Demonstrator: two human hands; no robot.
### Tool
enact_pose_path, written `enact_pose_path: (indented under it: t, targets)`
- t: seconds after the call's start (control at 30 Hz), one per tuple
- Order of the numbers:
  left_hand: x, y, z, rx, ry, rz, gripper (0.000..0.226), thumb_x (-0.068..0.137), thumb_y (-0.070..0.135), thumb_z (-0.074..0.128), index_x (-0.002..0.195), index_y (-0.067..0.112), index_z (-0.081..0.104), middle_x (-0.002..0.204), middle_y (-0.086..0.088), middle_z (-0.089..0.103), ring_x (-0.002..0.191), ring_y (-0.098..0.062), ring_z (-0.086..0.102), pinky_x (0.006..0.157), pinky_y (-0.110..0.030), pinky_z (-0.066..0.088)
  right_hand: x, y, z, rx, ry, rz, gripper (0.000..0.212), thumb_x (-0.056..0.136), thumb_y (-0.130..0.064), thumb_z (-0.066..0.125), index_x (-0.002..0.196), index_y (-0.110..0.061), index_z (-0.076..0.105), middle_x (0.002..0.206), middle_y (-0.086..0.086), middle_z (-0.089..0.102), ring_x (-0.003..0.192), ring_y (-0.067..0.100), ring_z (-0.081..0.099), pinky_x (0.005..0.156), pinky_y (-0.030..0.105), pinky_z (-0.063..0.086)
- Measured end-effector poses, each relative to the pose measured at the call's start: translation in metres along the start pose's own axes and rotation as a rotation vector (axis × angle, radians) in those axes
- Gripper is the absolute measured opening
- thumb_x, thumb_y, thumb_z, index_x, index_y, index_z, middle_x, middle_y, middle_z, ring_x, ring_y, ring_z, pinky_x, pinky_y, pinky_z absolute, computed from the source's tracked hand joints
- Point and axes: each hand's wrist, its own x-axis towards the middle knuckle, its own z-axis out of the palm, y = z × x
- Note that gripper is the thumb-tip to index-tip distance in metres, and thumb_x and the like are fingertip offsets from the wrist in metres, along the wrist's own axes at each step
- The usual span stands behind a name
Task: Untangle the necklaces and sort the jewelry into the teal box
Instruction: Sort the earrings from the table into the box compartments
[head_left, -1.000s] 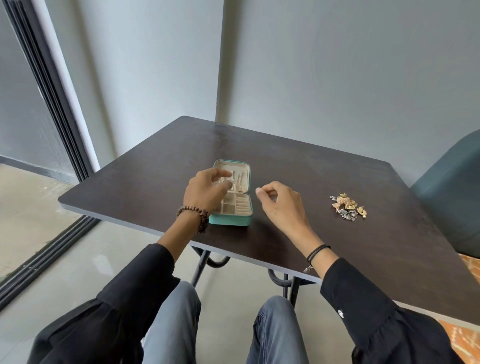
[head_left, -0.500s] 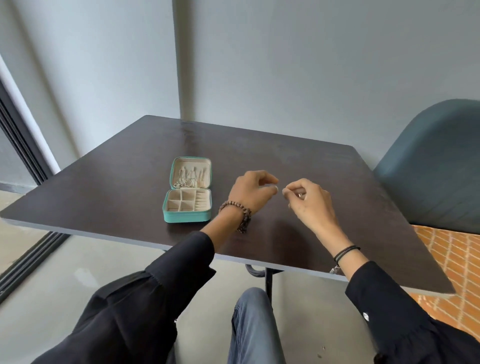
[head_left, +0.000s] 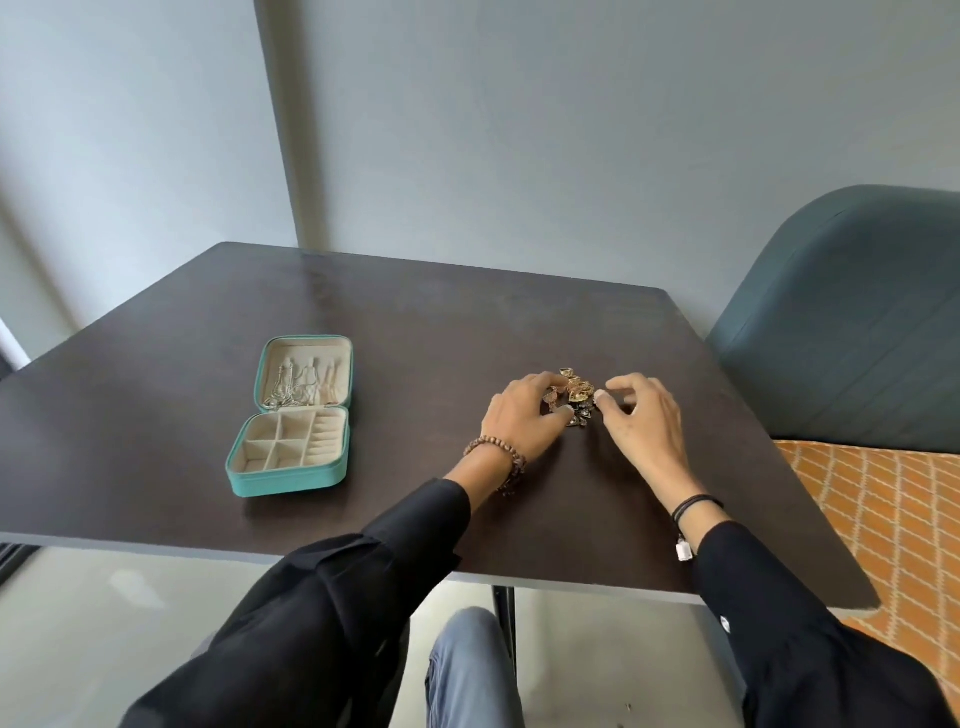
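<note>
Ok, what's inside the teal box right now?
Silver chains lie in the teal box lid; the base compartments look empty, though its near wall hides their front floors.

You have one teal box (head_left: 291, 475), one jewelry heap (head_left: 574, 389), one table (head_left: 415, 322), one chair (head_left: 857, 312) at right, and two grips: left grip (head_left: 519, 421), right grip (head_left: 644, 421).

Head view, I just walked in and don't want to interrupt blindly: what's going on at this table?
A person seated at the dark table is working on a small heap of gold and dark jewelry. The left hand has fingers on the heap, though whether it pinches a piece is unclear. The right hand sits loosely curled right beside the heap, holding nothing. To the left, apart from both hands, the teal box lies open, with silver chains in its lid and base compartments that look empty.
</note>
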Motion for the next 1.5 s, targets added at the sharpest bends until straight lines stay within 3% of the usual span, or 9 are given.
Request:
enact_pose_path:
  t: [0.17, 0.37, 0.63, 0.87, 1.0, 1.17, 1.3, 1.4, 1.5]
  targets:
    - [0.014, -0.006, 0.007, 0.117, -0.026, 0.057, 0.046, 0.095, 0.039, 0.054, 0.14, 0.034, 0.05, 0.154, 0.007, 0.041, 0.139, -0.018, 0.038, 0.112, -0.042, 0.027, 0.01, 0.004, 0.011, -0.015, -0.027, -0.017, 0.026, 0.094, -0.03, 0.067, 0.112, -0.014, 0.073, 0.114, 0.008, 0.066, 0.115, 0.03, 0.054, 0.098, 0.033, 0.039]
    - [0.019, -0.009, 0.014, 0.243, -0.038, 0.103, 0.042, 0.096, 0.037, 0.05, 0.137, 0.036, 0.054, 0.154, 0.009, 0.04, 0.14, -0.016, 0.037, 0.109, -0.036, 0.025, 0.017, 0.002, 0.015, -0.119, -0.081, -0.071, 0.032, 0.094, -0.035, 0.066, 0.121, -0.019, 0.073, 0.119, 0.007, 0.06, 0.119, 0.03, 0.048, 0.102, 0.036, 0.041]
    - [0.019, -0.012, 0.014, 0.178, 0.024, 0.104, 0.039, 0.092, 0.029, 0.054, 0.13, 0.031, 0.061, 0.147, 0.005, 0.049, 0.135, -0.018, 0.042, 0.108, -0.035, 0.031, 0.014, 0.004, 0.013, -0.007, -0.058, -0.111, 0.013, 0.087, -0.027, 0.075, 0.099, -0.022, 0.075, 0.101, -0.003, 0.07, 0.104, 0.022, 0.059, 0.079, 0.018, 0.031]
    - [0.017, -0.012, 0.011, 0.122, 0.069, 0.093, 0.039, 0.091, 0.02, 0.053, 0.129, 0.022, 0.062, 0.145, 0.005, 0.052, 0.134, -0.017, 0.042, 0.106, -0.031, 0.034, 0.006, -0.002, 0.005, 0.129, -0.049, -0.1, 0.025, 0.082, -0.018, 0.079, 0.106, -0.02, 0.071, 0.093, -0.009, 0.073, 0.1, 0.008, 0.062, 0.085, -0.002, 0.035]
    - [0.017, -0.013, 0.01, 0.1, 0.088, 0.117, 0.039, 0.091, 0.02, 0.054, 0.13, 0.022, 0.062, 0.143, 0.006, 0.053, 0.133, -0.016, 0.043, 0.104, -0.032, 0.038, 0.005, -0.003, 0.005, 0.17, -0.035, -0.144, 0.031, 0.078, -0.02, 0.08, 0.104, -0.029, 0.067, 0.09, -0.02, 0.072, 0.093, -0.002, 0.066, 0.103, 0.047, 0.047]
    - [0.016, -0.015, 0.011, 0.122, 0.089, 0.178, 0.034, 0.089, 0.021, 0.059, 0.122, 0.027, 0.068, 0.137, 0.009, 0.057, 0.13, -0.014, 0.044, 0.1, -0.033, 0.043, 0.002, -0.005, 0.006, 0.15, -0.016, -0.284, 0.026, 0.079, -0.017, 0.078, 0.098, -0.031, 0.07, 0.082, -0.02, 0.072, 0.087, -0.002, 0.069, 0.097, 0.053, 0.048]
    - [0.016, -0.014, 0.011, 0.145, 0.152, 0.234, 0.025, 0.089, 0.025, 0.065, 0.113, 0.027, 0.072, 0.129, 0.011, 0.062, 0.126, -0.013, 0.046, 0.095, -0.033, 0.044, -0.001, -0.008, 0.005, 0.084, 0.064, -0.385, 0.023, 0.08, -0.013, 0.078, 0.099, -0.025, 0.071, 0.084, -0.016, 0.073, 0.09, 0.004, 0.068, 0.097, 0.044, 0.045]
    - [0.014, -0.012, 0.011, 0.161, 0.203, 0.262, 0.021, 0.087, 0.026, 0.069, 0.108, 0.025, 0.072, 0.117, 0.01, 0.068, 0.118, -0.015, 0.051, 0.091, -0.034, 0.046, -0.003, -0.009, 0.003, 0.067, 0.102, -0.409, 0.024, 0.079, -0.01, 0.08, 0.099, -0.021, 0.073, 0.084, -0.016, 0.067, 0.077, -0.01, 0.059, 0.078, 0.011, 0.041]
    - [0.013, -0.011, 0.011, 0.195, 0.255, 0.267, 0.018, 0.087, 0.025, 0.07, 0.105, 0.025, 0.073, 0.105, 0.008, 0.07, 0.108, -0.017, 0.054, 0.087, -0.034, 0.045, -0.004, -0.008, 0.004, 0.047, 0.128, -0.431, 0.024, 0.08, -0.009, 0.079, 0.1, -0.021, 0.072, 0.086, -0.011, 0.067, 0.067, -0.008, 0.055, 0.065, 0.008, 0.042]
